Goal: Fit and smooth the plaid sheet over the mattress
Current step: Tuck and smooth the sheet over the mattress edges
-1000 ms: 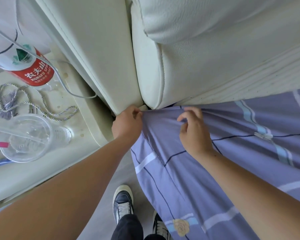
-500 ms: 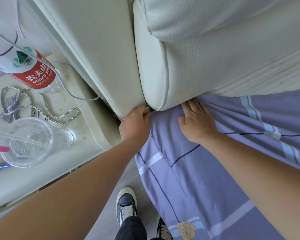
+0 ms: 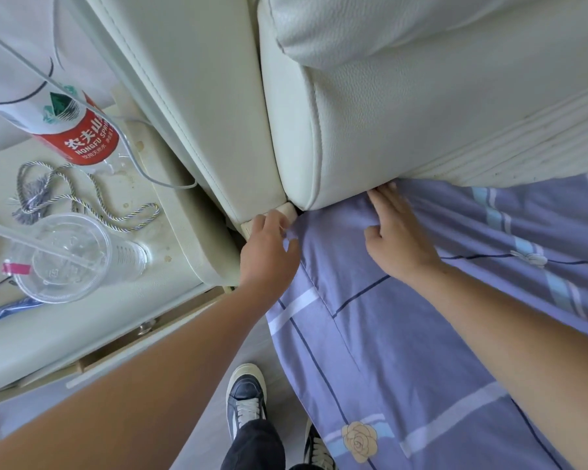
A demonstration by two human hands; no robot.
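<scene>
Moved: right hand [image 3: 399, 239] slid farther under headboard [image 3: 421, 113].
Hands: right open, flat on sheet [image 3: 404, 334]; left hand [image 3: 269, 252] loosely pinching corner.
Sheet: soft, light; grip its far-left corner.

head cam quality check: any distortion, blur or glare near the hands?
Head view: strong wide-angle bowing along the cream padded headboard; soft even daylight, no harsh shadows; left hand and right hand sharp on the purple plaid sheet; mild glare on the clear plastic cup.

Both bare arms outstretched; left hand [image 3: 269, 252] curled, right hand [image 3: 399, 232] flat, fingers extended.
</scene>
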